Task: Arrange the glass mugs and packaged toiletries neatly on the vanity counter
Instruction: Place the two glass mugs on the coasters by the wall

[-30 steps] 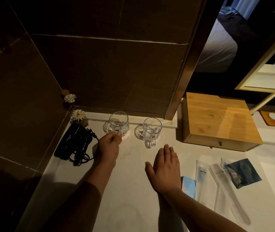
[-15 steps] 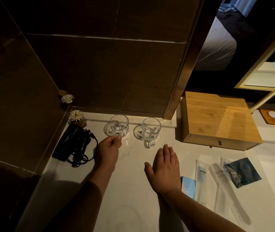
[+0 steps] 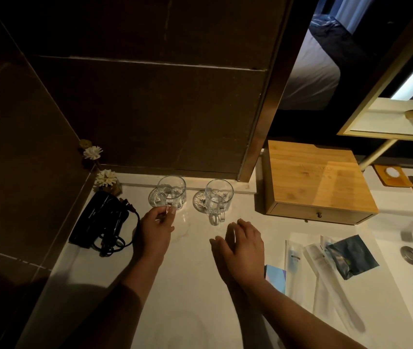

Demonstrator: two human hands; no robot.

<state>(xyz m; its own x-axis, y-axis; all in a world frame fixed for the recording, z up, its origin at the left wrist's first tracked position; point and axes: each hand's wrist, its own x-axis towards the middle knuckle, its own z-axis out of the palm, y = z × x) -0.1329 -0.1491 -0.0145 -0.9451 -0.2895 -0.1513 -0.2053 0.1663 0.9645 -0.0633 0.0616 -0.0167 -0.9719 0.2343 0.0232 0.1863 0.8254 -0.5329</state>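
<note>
The right hand (image 3: 244,250) hovers over the counter (image 3: 187,278), fingers loosely curled and holding nothing. The right mug (image 3: 218,200) stands at its 11 o'clock, near but apart, handle pointing toward the hand. At its 3 o'clock lie the packets (image 3: 323,268): four can be counted, one small blue, two long clear and one dark pouch, the clear ones overlapping. The left hand (image 3: 156,229) pinches the handle of the left mug (image 3: 171,192), which sits at its 12 o'clock. Both mugs are upright and look empty, each on a glass coaster. A black dryer (image 3: 99,220) lies at 9 o'clock of the left hand. A wooden box (image 3: 316,177) sits at 2 o'clock of the right hand, drawer closed, contents hidden. Two flowers (image 3: 104,177) stand in the far left corner.
</note>
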